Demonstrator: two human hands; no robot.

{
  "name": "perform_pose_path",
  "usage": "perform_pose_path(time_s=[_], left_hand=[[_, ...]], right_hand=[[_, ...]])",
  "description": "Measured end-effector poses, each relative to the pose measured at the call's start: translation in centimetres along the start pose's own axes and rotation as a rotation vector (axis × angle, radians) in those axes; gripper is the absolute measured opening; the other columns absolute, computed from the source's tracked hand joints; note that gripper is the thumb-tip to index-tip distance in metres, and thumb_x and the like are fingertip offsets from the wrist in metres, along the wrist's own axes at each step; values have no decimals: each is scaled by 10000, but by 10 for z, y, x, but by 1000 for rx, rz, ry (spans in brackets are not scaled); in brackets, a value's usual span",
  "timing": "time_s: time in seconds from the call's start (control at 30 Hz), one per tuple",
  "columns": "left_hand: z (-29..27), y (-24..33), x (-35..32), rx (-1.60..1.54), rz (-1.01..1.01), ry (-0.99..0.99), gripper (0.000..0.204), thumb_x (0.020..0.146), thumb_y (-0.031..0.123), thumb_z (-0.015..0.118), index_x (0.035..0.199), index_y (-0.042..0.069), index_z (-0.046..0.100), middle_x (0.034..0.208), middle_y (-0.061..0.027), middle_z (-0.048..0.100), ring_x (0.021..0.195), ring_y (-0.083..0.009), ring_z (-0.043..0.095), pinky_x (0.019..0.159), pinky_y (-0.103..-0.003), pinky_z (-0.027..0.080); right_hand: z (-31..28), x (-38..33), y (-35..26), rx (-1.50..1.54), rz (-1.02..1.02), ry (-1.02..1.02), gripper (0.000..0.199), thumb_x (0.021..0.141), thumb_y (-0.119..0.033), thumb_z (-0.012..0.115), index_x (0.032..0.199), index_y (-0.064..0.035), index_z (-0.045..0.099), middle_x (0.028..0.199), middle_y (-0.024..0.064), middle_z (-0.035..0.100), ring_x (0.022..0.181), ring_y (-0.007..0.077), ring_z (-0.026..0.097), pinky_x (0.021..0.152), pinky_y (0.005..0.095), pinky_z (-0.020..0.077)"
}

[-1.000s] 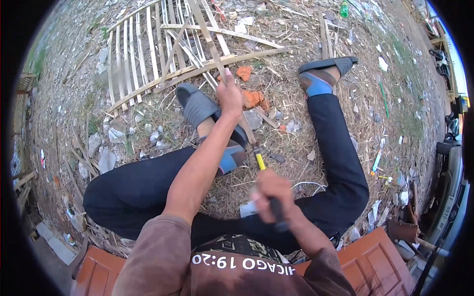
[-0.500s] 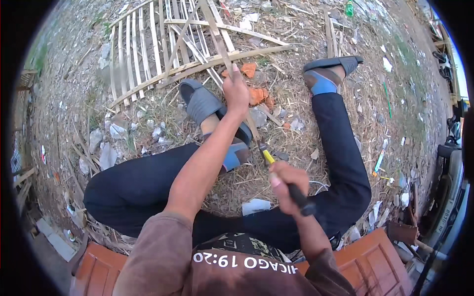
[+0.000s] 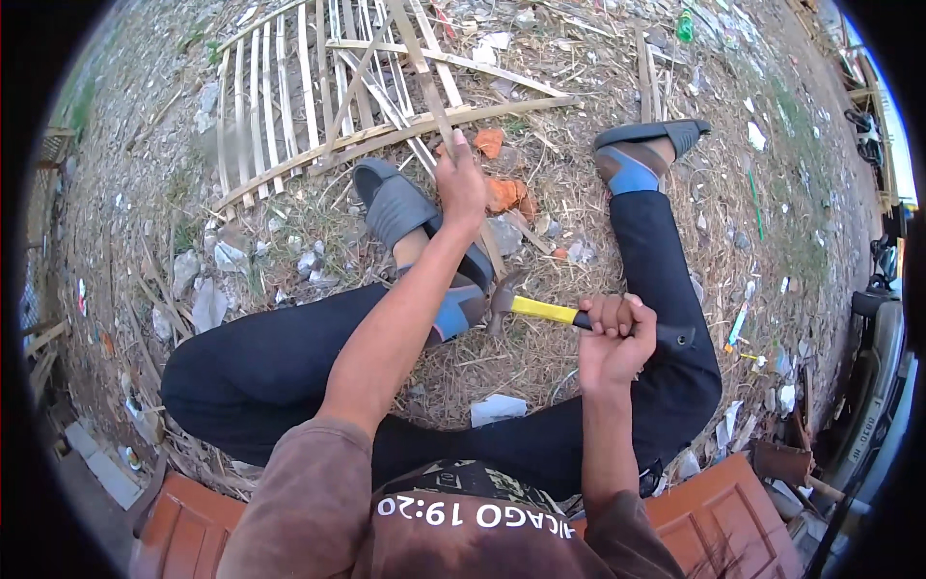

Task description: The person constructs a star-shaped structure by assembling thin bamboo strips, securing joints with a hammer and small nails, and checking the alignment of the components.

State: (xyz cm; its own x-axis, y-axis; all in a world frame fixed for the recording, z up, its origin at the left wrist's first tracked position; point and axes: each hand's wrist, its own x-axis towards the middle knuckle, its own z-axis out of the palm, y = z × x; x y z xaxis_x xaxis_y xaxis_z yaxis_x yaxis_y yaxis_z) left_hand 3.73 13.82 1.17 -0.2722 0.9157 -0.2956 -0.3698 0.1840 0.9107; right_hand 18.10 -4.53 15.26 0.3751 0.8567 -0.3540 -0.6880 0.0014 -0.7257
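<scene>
My left hand [image 3: 461, 193] is closed around a long wooden slat [image 3: 431, 87], which slopes from the far side down toward my feet. Its lower end comes close to the hammer head. In my right hand [image 3: 615, 343] is a claw hammer [image 3: 545, 309] with a yellow and black handle, fingers wrapped round the grip. The hammer lies roughly level, its metal head pointing left. I cannot tell whether the head touches the slat. Beyond my left hand, a frame of thin wooden slats [image 3: 280, 106] lies on the ground.
My legs in dark trousers spread around the work, with grey sandals [image 3: 395, 207] on my feet. Broken orange brick pieces [image 3: 506, 193], stones and litter lie on dry grass. A wooden panel [image 3: 723, 511] is beneath me. A vehicle [image 3: 873, 386] stands at the right edge.
My right hand has moved up and right and turned over, swinging the hammer from a steep slant along the slat to nearly level. My left hand stays on the slat.
</scene>
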Motion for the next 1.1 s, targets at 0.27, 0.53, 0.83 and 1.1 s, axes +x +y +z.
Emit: perform_pose_path(time_s=[0.27,0.53,0.83,1.1], left_hand=[[2,10,-5,-3,46,60,445,1047,418,401,786,65,473,576,46,373,477,-69,371,444,-278,314],[-3,31,-9,-345,-29,16,436,1045,425,396,736,117,403,512,43,312,367,-73,306,336,-263,248],[-10,32,-9,-306,-105,22,413,1037,451,401,795,117,416,508,45,301,348,-85,307,322,-272,239],[-6,29,-6,-251,-39,-50,403,1037,438,413,782,126,410,523,46,306,365,-81,313,331,-268,237]], right_hand=[[-26,5,6,322,60,248,326,861,-136,462,588,-147,284,549,8,269,559,147,306,780,348,404],[-27,-27,23,427,-53,237,324,852,-125,456,583,-138,277,540,11,297,562,165,333,836,355,392],[-16,-30,13,295,-21,42,259,679,4,601,591,-68,369,570,59,380,608,222,471,701,360,428],[-13,-36,18,158,-36,12,222,722,-30,637,623,-79,444,600,48,412,630,225,453,706,343,421]])
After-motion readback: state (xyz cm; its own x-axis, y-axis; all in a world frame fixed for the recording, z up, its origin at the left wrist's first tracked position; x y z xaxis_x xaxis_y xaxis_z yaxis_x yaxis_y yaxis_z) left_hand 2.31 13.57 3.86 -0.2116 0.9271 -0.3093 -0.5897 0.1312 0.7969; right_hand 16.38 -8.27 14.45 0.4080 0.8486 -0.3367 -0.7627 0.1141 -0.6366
